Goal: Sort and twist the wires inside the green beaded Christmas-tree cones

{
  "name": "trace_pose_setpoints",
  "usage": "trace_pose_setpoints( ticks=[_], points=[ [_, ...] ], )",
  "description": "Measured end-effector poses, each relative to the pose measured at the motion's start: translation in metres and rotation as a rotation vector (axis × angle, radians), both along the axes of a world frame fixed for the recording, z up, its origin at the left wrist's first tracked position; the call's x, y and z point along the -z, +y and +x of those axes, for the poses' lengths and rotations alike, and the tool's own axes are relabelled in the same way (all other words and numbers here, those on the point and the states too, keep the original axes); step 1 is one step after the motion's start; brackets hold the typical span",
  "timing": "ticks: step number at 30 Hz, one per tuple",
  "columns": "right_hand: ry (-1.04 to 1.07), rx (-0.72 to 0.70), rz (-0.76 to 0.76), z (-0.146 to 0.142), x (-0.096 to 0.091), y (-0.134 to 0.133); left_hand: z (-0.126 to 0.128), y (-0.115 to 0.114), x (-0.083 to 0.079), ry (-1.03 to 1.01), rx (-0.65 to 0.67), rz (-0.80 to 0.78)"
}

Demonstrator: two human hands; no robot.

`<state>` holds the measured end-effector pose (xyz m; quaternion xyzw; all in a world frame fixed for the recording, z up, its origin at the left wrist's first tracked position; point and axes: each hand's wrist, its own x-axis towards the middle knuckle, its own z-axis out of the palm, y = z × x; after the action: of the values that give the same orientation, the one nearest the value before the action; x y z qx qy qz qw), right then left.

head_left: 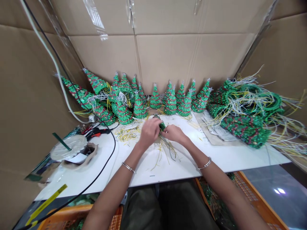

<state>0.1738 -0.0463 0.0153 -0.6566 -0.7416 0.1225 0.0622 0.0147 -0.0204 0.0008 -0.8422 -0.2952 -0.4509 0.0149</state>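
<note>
My left hand (149,131) and right hand (174,133), fingers curled tight, together grip one small tinsel piece (162,125), bristly and green, over the middle of the smooth white bench (216,156). Thin yellow and green wires (165,148) trail beneath it. Behind stand conical, red-flecked trees (170,103). Coiled garlands (247,127) with stiff wire ends lie right.

Small tree (162,125): dark green, with yellow and green wire leads. Finished trees (170,103): green sequin texture with red spiral bands and silver-white tips. Garland bundle (247,127): green with red flecks, white and yellow strands. Bench (230,156): plain white. Loose wire offcuts (127,133): yellow and white. Cardboard walls (168,57): uniform tan. Cable (112,156): black; second cable (56,68): white. Tool (97,132): red and black. Crate (259,195): orange. Bangles (205,164): silver. Label strip (48,202): yellow.
</note>
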Motion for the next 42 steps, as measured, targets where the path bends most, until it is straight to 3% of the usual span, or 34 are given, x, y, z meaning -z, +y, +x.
trace_pose_setpoints(
  ticks=[1,3,8,11,14,19,27,37,42],
  points=[
    [0.016,-0.016,-0.004,0.003,0.001,0.002,0.004,-0.005,0.001,0.104,0.139,-0.022],
    [0.045,-0.026,-0.005,0.006,0.001,0.004,0.007,-0.010,0.002,0.208,0.272,-0.103],
    [0.189,-0.102,-0.010,0.010,0.001,0.006,-0.004,-0.004,-0.002,0.050,0.140,-0.337],
    [0.227,-0.099,-0.005,0.012,0.001,0.007,-0.011,0.002,-0.006,0.171,0.128,-0.414],
    [0.254,-0.089,0.040,0.014,0.001,0.008,-0.012,0.004,-0.006,0.339,0.125,-0.384],
    [0.309,-0.114,0.061,0.016,0.001,0.009,-0.012,0.004,-0.008,0.442,0.143,-0.348],
    [0.406,-0.117,-0.062,0.016,0.001,0.012,-0.015,0.001,-0.015,0.567,0.162,-0.326],
    [0.431,-0.265,-0.244,0.019,0.010,0.016,-0.029,0.001,-0.016,0.641,0.176,-0.269],
    [0.485,-0.309,-0.255,0.023,0.009,0.017,-0.034,-0.001,-0.013,0.667,0.168,-0.238]
  ],
)
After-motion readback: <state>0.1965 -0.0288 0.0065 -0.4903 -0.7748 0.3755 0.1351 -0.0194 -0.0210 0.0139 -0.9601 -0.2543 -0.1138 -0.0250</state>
